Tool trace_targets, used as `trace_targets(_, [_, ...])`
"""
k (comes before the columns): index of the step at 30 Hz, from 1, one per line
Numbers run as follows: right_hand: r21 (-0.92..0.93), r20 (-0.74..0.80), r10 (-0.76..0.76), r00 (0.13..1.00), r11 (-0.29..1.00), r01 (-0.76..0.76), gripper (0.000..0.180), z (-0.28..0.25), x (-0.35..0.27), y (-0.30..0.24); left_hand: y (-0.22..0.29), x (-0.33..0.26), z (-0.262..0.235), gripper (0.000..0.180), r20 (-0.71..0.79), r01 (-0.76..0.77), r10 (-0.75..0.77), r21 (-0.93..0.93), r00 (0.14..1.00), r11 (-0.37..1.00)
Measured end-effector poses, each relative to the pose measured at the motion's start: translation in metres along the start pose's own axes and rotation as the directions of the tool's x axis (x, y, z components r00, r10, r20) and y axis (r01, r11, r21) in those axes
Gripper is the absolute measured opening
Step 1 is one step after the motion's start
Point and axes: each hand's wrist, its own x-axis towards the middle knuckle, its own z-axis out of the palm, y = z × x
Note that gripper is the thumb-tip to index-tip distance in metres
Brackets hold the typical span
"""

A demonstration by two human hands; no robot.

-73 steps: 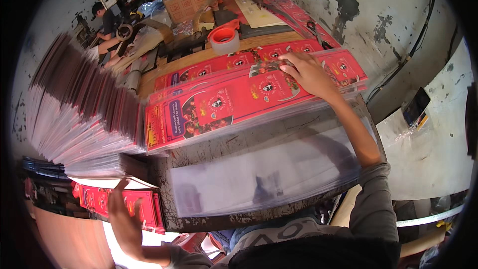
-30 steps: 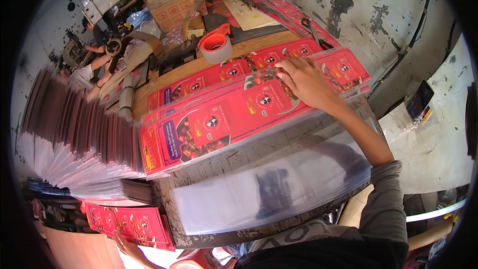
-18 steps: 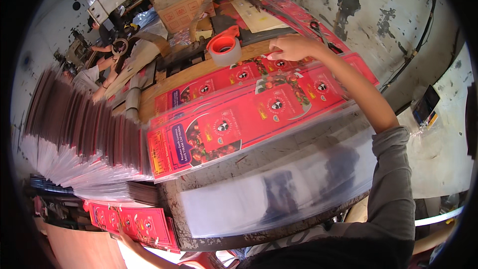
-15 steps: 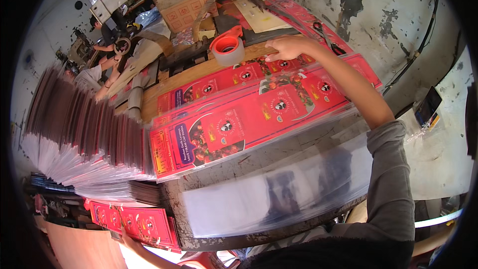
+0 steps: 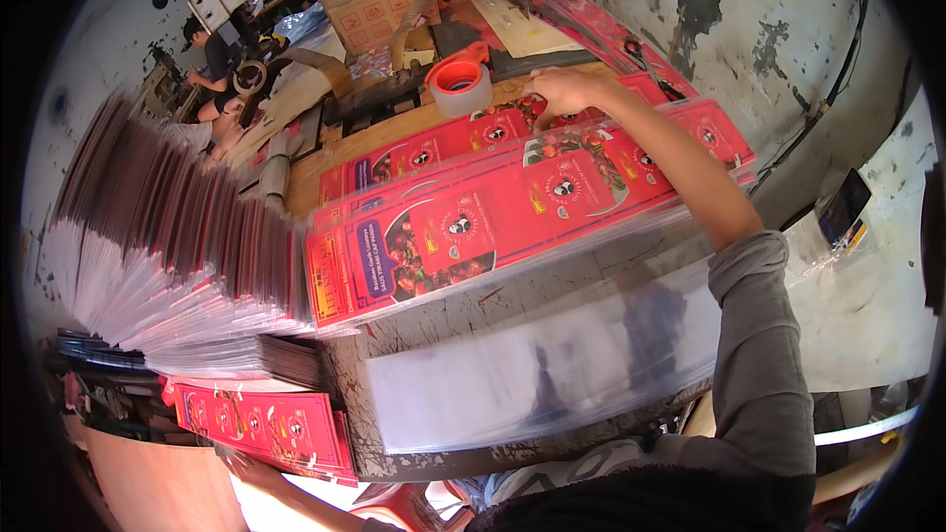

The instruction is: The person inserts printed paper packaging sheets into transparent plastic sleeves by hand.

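stacks of clear-sleeved packs [image 5: 148,246] fan out on the far left, well to the left of the worn work table [image 5: 552,291], their dark edges leaning one on another. below that fan and left of the table's near corner lies a low pile of red printed cards [image 5: 271,426]; the left hand [image 5: 246,468] rests against the pile's lower edge, fingers spread and flat by the look of it, though most of the hand is in shadow and i cannot tell whether it grips a card.

on the table's near part lies a pile of empty clear sleeves [image 5: 532,384], long and glossy. past it, across the middle of the table, long red card strips in clear wrap [image 5: 512,212] lie side by side, running up toward the right. a roll of tape with an orange core [image 5: 459,87] stands at the table's far edge, just behind the strips.

right of the tape, the right hand [image 5: 564,94] reaches over the strips from a grey sleeve [image 5: 759,335], fingers curled down on the far end of the farthest strip, pinching its edge. beyond the table's right side is a peeling grey wall [image 5: 729,10].
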Motion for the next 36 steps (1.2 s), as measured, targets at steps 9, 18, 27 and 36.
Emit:
trace_targets(9, [0.254, -0.339, -0.107, 0.935, 0.946, 0.2, 0.04, -0.041, -0.036, -0.011, 0.148, -0.191, 0.176, 0.035, 0.542, -0.596, 0.355, 0.371, 0.762, 0.712])
trace_targets(18, [-0.044, -0.707, 0.124, 0.696, 0.975, -0.219, 0.022, -0.102, -0.147, -0.023, 0.111, -0.256, 0.27, 0.06, 0.982, -0.843, -0.122, -0.055, -0.142, 0.536])
trace_targets(27, [0.849, -0.527, 0.516, 0.675, 0.352, 0.394, 0.025, -0.101, -0.207, -0.016, 0.095, -0.264, 0.273, 0.018, 0.966, -0.835, 0.237, -0.21, -0.098, 0.509])
trace_targets(36, [0.739, -0.619, 0.468, 0.63, 0.077, 0.669, 0.017, -0.096, -0.148, -0.152, 0.105, -0.273, 0.27, 0.009, 0.795, -0.914, 0.502, -0.405, -0.34, 0.022])
